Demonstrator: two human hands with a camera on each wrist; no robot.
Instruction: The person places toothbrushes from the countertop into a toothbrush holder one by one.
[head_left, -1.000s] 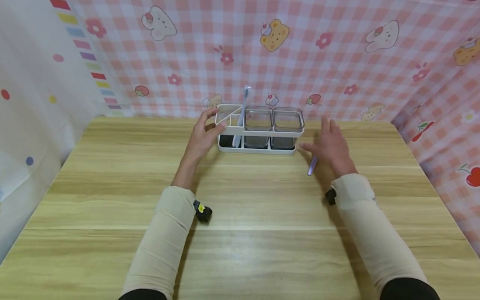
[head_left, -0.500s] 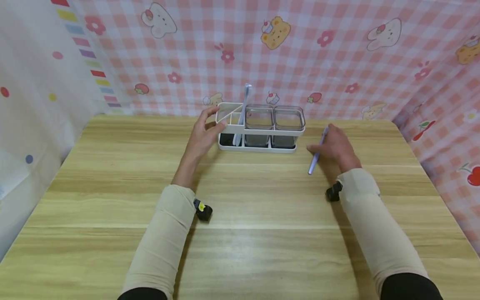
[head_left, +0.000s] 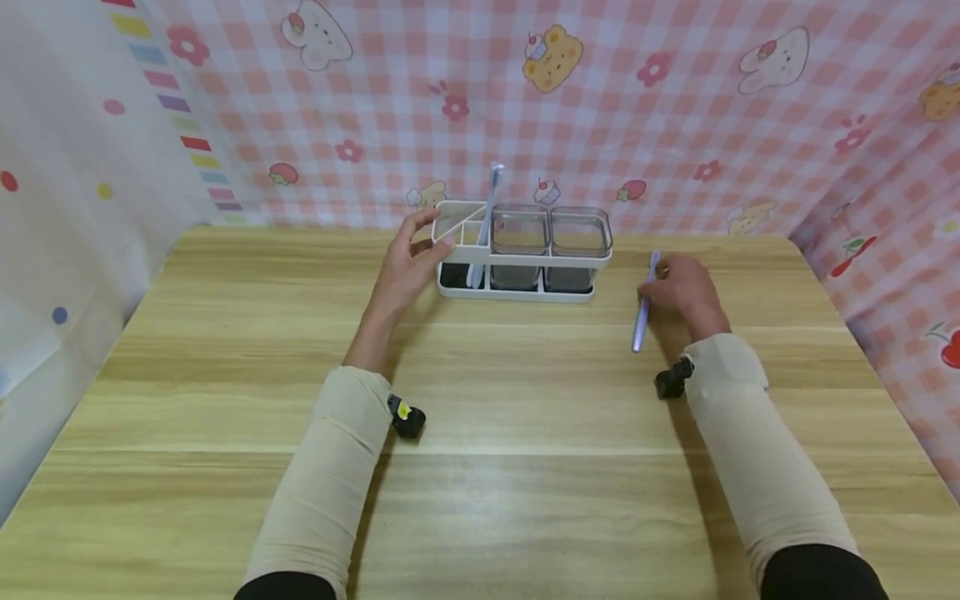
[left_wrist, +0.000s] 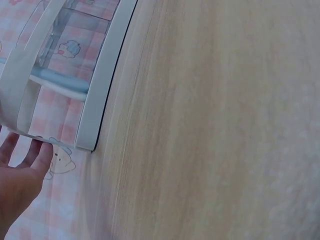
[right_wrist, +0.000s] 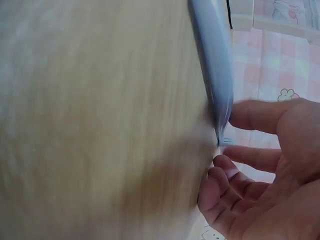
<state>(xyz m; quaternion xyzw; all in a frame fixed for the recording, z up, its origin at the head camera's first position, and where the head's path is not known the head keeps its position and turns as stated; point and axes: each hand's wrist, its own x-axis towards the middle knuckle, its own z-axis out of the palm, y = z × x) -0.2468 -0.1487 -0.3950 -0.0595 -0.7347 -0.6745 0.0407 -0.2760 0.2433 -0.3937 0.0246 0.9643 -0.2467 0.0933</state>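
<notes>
A white rack [head_left: 525,260] with two clear cups [head_left: 517,236] stands at the back of the wooden table [head_left: 525,400]. A pale blue toothbrush [head_left: 487,212] stands upright in its left compartment. My left hand [head_left: 408,271] touches the rack's left end with straight fingers [left_wrist: 42,152] on the white rim [left_wrist: 107,75]. My right hand [head_left: 682,287], to the right of the rack, pinches a purple toothbrush [head_left: 642,317]. Its handle slants toward me, just above the table. In the right wrist view the curled fingers [right_wrist: 240,152] close on the handle [right_wrist: 215,65].
Pink checked cloth with bears and rabbits [head_left: 675,125] hangs behind and to the right of the table. A pale dotted curtain [head_left: 67,167] hangs on the left. Bare wood lies between my forearms and the rack.
My right hand, flat over the purple toothbrush a second ago, has curled round it and tilted it up, shifting slightly right. The left hand has stayed on the rack.
</notes>
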